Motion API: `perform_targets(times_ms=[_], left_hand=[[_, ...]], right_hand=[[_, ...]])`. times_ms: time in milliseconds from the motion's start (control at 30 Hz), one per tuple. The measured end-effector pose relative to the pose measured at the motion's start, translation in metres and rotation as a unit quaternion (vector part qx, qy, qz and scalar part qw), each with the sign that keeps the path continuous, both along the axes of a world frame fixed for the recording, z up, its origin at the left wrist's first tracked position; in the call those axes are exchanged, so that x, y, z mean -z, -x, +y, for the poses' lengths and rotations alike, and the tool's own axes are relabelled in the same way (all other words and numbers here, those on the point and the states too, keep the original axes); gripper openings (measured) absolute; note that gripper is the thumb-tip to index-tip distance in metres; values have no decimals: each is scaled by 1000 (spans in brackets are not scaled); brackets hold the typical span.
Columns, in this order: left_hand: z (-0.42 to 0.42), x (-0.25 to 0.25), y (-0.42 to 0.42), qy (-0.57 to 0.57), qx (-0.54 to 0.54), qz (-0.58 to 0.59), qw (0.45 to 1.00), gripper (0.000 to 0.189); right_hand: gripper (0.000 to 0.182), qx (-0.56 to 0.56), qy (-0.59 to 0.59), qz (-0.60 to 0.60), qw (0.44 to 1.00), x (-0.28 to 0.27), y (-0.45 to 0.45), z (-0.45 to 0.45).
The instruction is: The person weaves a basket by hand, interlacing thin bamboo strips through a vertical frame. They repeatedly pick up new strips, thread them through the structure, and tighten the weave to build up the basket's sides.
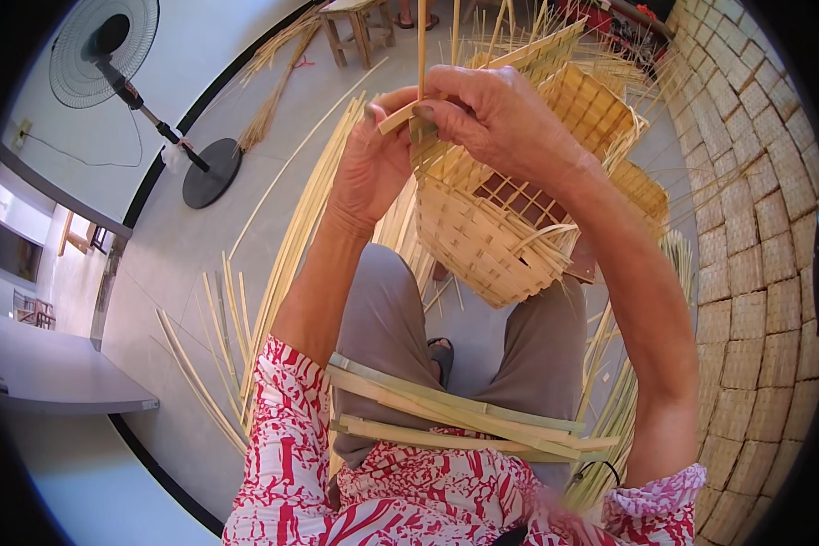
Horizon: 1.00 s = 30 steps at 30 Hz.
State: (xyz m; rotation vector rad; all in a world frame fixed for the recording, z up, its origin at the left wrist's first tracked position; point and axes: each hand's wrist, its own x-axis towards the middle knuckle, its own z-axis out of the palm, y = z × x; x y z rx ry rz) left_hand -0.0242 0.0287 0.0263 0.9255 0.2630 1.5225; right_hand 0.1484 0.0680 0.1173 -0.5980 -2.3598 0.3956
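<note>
A partly woven bamboo basket (pixel 481 235) sits tilted in front of my knees, with an openwork grid showing inside it. At its far left corner my two hands meet. Between the thumb and fingers of my right hand (pixel 501 123) is a short, pale bamboo strip (pixel 397 118). My left hand (pixel 375 160) pinches the same spot from the other side, its fingertips partly hidden. A thin upright stake (pixel 422 48) rises from between the hands. Several flat bamboo slats (pixel 450 409) lie across my lap.
Long bamboo strips (pixel 314 198) lean along my left side. Finished woven pieces are stacked as a wall (pixel 751 252) on the right. Another woven basket (pixel 583 109) stands beyond the first. A pedestal fan (pixel 211 174) and a wooden stool (pixel 358 31) stand farther off. A person's feet (pixel 416 20) show at the top.
</note>
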Motion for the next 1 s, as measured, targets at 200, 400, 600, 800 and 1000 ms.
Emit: perform_targets(times_ms=[200,400,600,800,1000], left_hand=[[-11,-7,-4,-43,-37,104,993,73],[-11,-5,-5,-55,-134,166,975,62],[-8,-11,-8,-62,-181,181,965,43],[-10,-19,-20,-77,-272,179,942,39],[-7,-25,-22,-43,-301,192,933,29]], right_hand=[[12,10,-5,29,1000,6,-4,-10],[11,32,14,73,997,16,-2,-13],[13,51,10,66,996,14,5,-12],[16,43,-2,90,995,18,8,-6],[47,0,92,107,990,23,-2,-16]])
